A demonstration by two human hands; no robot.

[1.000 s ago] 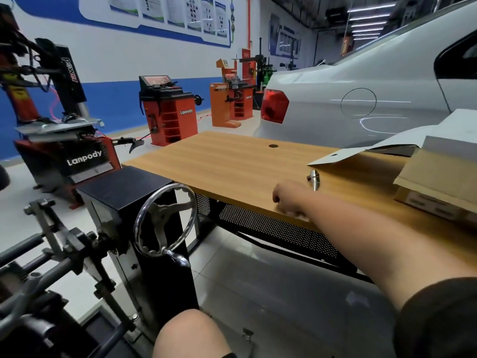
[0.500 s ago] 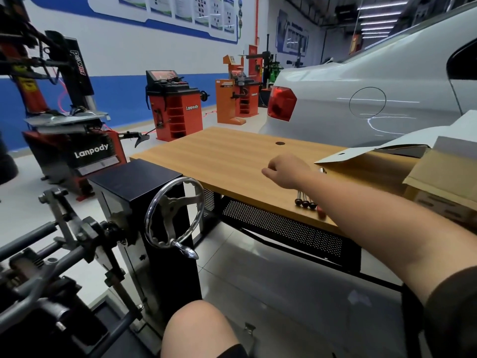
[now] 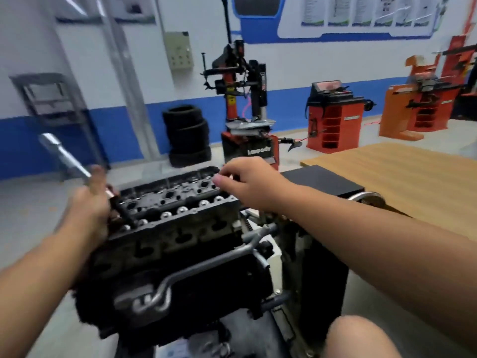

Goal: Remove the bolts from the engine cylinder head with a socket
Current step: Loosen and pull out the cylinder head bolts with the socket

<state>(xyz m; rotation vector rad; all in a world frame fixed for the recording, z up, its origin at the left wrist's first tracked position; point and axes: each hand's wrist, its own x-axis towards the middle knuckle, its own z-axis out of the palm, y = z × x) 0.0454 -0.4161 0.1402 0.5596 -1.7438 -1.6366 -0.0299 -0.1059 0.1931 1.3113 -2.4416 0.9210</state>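
Observation:
The dark engine cylinder head (image 3: 175, 202) sits on top of an engine on a stand, in the middle of the view. My left hand (image 3: 89, 205) grips a silver socket wrench (image 3: 60, 153) whose handle points up and left; its black socket extension (image 3: 126, 214) stands on the head's near left corner. My right hand (image 3: 245, 180) hovers over the head's far right end, fingers curled together; whether they pinch something I cannot tell. The frame is motion-blurred.
A wooden table (image 3: 402, 182) stands at the right, with a black box (image 3: 320, 180) and a steel handwheel (image 3: 366, 197) beside it. Stacked tyres (image 3: 187, 135), a tyre changer (image 3: 245, 104) and red-orange machines (image 3: 333, 117) stand behind. My knee (image 3: 358, 337) is at the bottom.
The view has swung left from the wooden table to the engine. My right hand left the table and now hangs over the cylinder head. My left hand with the wrench has come into view.

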